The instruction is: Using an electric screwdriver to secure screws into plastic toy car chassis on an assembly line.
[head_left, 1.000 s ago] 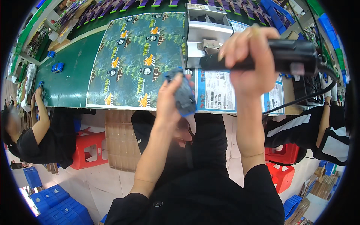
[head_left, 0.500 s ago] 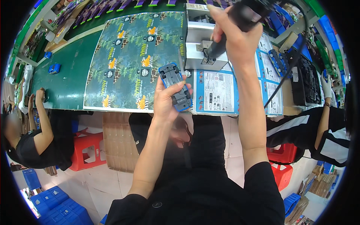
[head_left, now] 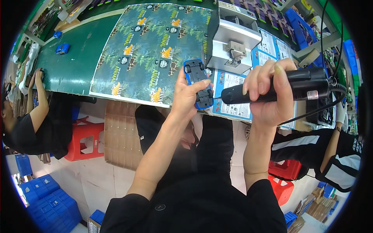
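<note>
blue toy car under the driver tip

blue plastic with a black underside — the toy car (head_left: 198, 83) is turned belly-up, its four black wheels showing at the corners, and it sits in the left hand (head_left: 186, 95) above the near edge of the bench. the fingers of that hand are clamped around the car's body, thumb across its lower end. the right hand (head_left: 268, 93) is wrapped tight around a black electric screwdriver (head_left: 283, 87), which lies almost level with its thin bit pointing left and meeting the car's lower end; a black cable runs off the tool's back end to the right.

behind the car a large printed sheet (head_left: 151, 46) covers the green bench (head_left: 74, 66) — dark green leaves with rows of small orange, white and black animal figures. just right of it stands a grey metal fixture (head_left: 233, 37). under and beside the fixture lie blue-bordered white cards (head_left: 233, 97) with small pictures and fine print, too small to make out. far left on the bench rests another blue toy car (head_left: 62, 48). red plastic stools (head_left: 87, 141) stand on the floor below.
</note>
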{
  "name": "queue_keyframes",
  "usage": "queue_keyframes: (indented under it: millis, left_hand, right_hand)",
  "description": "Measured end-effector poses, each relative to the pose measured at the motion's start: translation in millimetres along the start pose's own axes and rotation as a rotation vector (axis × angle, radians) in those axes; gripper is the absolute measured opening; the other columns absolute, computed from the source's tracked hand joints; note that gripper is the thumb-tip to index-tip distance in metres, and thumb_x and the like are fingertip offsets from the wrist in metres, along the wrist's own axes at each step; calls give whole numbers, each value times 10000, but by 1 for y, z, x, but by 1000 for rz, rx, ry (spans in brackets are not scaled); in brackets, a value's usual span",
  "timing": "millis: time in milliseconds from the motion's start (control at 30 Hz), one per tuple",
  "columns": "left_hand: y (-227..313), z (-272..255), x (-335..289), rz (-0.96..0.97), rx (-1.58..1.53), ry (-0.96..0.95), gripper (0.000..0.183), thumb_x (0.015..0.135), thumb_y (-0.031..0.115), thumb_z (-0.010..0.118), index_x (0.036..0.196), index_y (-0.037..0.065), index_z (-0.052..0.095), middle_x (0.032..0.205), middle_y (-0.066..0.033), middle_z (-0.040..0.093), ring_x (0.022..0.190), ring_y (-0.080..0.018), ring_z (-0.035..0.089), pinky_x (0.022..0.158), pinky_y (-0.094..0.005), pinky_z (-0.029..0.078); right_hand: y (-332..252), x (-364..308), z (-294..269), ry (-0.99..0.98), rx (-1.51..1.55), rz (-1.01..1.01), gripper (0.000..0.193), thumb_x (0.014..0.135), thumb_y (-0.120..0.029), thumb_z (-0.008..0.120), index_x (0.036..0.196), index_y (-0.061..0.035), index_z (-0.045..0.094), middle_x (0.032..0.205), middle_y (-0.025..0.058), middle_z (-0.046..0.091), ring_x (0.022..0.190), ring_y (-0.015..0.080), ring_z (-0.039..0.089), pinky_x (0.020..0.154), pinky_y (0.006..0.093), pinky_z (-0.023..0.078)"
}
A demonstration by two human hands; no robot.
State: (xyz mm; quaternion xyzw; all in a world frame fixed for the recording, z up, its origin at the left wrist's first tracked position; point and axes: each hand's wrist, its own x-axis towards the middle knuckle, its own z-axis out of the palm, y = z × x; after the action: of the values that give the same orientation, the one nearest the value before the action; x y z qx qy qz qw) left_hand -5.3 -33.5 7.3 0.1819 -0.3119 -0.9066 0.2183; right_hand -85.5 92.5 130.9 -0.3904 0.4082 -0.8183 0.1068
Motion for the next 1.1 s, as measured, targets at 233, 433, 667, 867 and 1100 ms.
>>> queue_keyframes:
  millis: [233,433,667,867,1100]
  left_hand:
    - [-2,1,0,17,38,-10,530,766,-86,685,1228,81,488,981,-83,619,767,-193,675,646,-344,590]
    - [0,7,0,-2,55,-33,529,765,-88,686,1224,84,488,972,-86,623,771,-193,677,638,-343,587]
    - [-3,0,3,6,19,-13,536,759,-93,686,1228,81,494,979,-90,630,766,-196,676,658,-339,585]
    - [0,3,1,0,41,-17,524,750,-79,693,1218,73,514,976,-79,636,772,-193,684,679,-326,585]
    - [-1,1,2,1,40,-26,538,753,-76,693,1232,73,500,982,-83,639,779,-194,686,694,-330,584]
  right_hand:
    - [23,69,-24,225,-293,-310,95,869,-70,675,837,8,630,616,66,538,497,172,535,507,306,456]
    - [31,77,-18,200,-529,-247,158,838,-68,722,735,4,627,539,49,561,446,136,543,488,262,454]
    - [27,69,-14,94,-374,125,251,828,-152,755,650,-30,626,519,3,557,404,80,507,430,233,401]
    - [-5,7,3,3,3,115,136,969,-159,482,893,-48,497,607,37,451,447,139,434,475,306,417]
    - [12,-10,10,19,82,104,150,902,-76,642,913,-4,511,590,67,516,434,142,494,477,299,466]
